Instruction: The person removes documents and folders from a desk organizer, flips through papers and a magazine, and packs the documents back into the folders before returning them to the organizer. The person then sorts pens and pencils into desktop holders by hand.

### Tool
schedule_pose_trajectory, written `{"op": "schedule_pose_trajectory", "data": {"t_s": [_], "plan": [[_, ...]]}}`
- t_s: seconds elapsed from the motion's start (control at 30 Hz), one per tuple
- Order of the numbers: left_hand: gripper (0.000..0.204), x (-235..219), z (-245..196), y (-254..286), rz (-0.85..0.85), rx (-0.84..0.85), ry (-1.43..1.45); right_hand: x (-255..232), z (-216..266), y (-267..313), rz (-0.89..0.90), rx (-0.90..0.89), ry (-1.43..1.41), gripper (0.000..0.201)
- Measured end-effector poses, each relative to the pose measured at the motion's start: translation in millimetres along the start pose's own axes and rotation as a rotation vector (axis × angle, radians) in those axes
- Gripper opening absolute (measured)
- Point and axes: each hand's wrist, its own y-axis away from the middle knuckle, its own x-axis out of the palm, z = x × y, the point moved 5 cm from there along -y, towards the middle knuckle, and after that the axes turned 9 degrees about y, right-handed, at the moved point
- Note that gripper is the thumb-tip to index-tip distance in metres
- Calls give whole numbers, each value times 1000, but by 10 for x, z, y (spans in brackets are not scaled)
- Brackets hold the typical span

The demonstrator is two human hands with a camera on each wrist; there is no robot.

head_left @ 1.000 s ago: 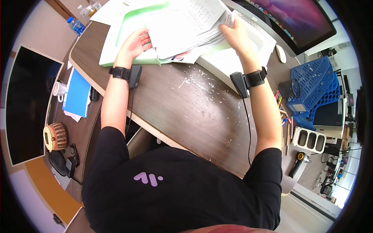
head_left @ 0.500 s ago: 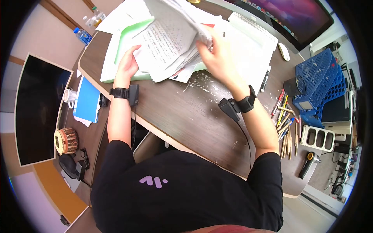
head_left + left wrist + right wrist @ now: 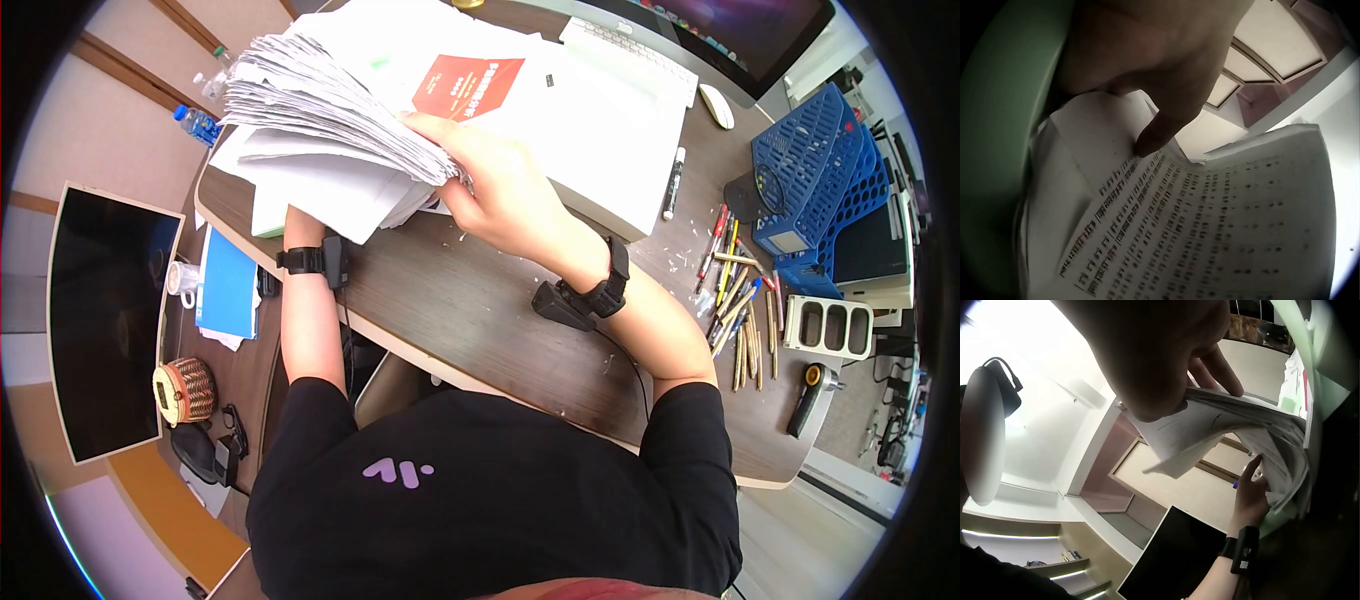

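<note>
My right hand (image 3: 495, 185) grips the edge of a thick stack of papers (image 3: 320, 105), thumb on the near side and fingers behind. The raised stack fans out and bends over toward the left. Beneath its drooping sheets, most of my left hand is hidden in the head view. In the left wrist view, the thumb of my left hand (image 3: 1166, 62) lies over a printed sheet (image 3: 1210, 231), with the other fingers out of sight. A green tray wall (image 3: 1004, 119) rises beside that hand. The right wrist view shows the left hand holding the curled lower sheets.
A paper with a red panel (image 3: 470, 88) lies beyond the stack, near a large white box (image 3: 590, 140). To the right are a keyboard (image 3: 640, 58), mouse (image 3: 715, 105), marker (image 3: 674, 185), scattered pens (image 3: 740, 310) and blue baskets (image 3: 810, 165). A bottle (image 3: 197, 125) stands far left.
My right hand has brought the stack leftward and tipped it over, uncovering the red-panelled paper. My left hand, earlier visible with loose fingers beside the sheets, is now beneath them.
</note>
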Motion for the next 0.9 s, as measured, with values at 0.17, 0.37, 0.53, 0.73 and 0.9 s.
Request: {"op": "schedule_pose_trajectory", "data": {"t_s": [0.17,0.37,0.53,0.73,0.9], "plan": [[51,57,-20,137,-99,-6,-20,13,-35,34,35,17,23,56],[54,143,-7,301,-222,-13,-39,-48,-234,-21,-42,211,-151,51],[55,164,-31,369,-319,-14,-56,-62,-983,-84,-130,507,-188,49],[55,-134,249,-202,-230,-64,-153,-63,-1389,160,-173,799,-346,71],[49,-168,278,-262,-163,-72,-207,-297,-1084,211,-64,667,-166,57]]}}
